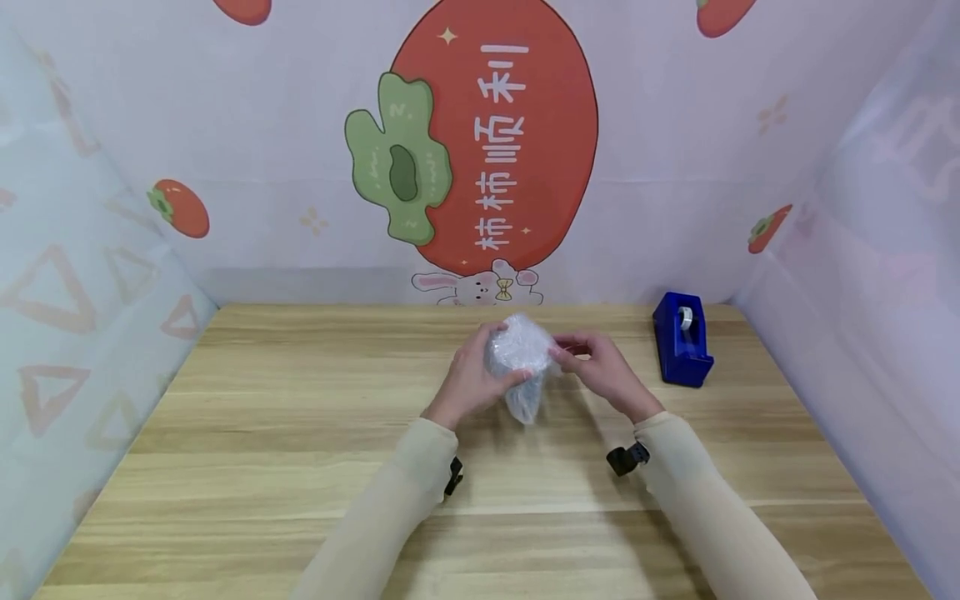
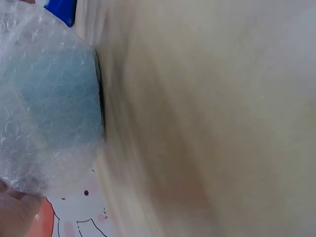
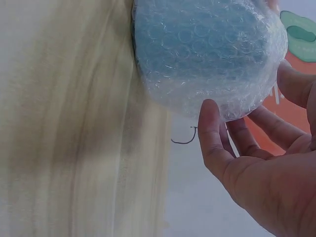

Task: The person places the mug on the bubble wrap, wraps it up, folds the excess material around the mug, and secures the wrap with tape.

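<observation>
A bundle of clear bubble wrap (image 1: 522, 343) is held up over the wooden table, its narrower end pointing down. Light blue shows through the wrap (image 3: 207, 44); the kind of thing inside cannot be made out. My left hand (image 1: 476, 367) grips the bundle from its left side, thumb in front and fingers at the back. Part of this hand (image 2: 17, 215) appears in the left wrist view's lower corner. On the right side, my right hand (image 1: 596, 367) holds the wrap's edge between thumb and fingers. In the right wrist view, the right hand's curled fingers (image 3: 210, 123) lie along that edge.
A blue tape dispenser (image 1: 682, 340) with a small roll of tape stands at the table's back right. The wooden table (image 1: 300, 433) is bounded by a printed cloth at the back (image 1: 285, 150) and cloth sides left and right.
</observation>
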`<state>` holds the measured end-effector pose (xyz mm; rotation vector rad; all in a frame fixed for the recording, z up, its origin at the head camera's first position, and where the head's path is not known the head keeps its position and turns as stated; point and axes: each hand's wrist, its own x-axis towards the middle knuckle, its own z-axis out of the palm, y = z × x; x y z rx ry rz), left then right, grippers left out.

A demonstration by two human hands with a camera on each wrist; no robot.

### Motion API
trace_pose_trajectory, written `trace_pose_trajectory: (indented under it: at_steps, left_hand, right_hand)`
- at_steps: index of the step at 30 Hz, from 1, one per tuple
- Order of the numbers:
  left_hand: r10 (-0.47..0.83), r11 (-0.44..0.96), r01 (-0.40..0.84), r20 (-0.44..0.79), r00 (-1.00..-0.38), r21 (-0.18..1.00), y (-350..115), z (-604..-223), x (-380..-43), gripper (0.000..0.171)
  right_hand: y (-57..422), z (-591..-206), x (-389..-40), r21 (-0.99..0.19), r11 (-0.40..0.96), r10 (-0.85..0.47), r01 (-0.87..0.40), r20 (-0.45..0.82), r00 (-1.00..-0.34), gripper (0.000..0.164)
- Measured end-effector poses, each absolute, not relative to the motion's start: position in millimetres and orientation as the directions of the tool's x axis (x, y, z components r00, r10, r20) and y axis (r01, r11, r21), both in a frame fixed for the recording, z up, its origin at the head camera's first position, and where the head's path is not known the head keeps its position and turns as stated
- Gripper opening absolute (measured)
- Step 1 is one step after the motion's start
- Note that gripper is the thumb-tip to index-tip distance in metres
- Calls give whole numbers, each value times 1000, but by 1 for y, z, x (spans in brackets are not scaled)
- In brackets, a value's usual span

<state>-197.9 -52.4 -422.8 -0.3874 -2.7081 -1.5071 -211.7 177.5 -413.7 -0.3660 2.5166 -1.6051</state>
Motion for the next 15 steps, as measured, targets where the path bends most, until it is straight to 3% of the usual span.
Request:
trace_pose_trajectory:
  at_steps: [10,15]
  left_hand:
    - [194,508,188,101,-976,841,-54,-421,-211,81]
    - [190,517,213,131,-973,829,-55,-416,-209,84]
  right_hand:
    - [172,-414,-223,-910,405,-241,-91,-9,-971,42]
    - [172,-413,-218,-880,446,-239,-163,58,-969,47]
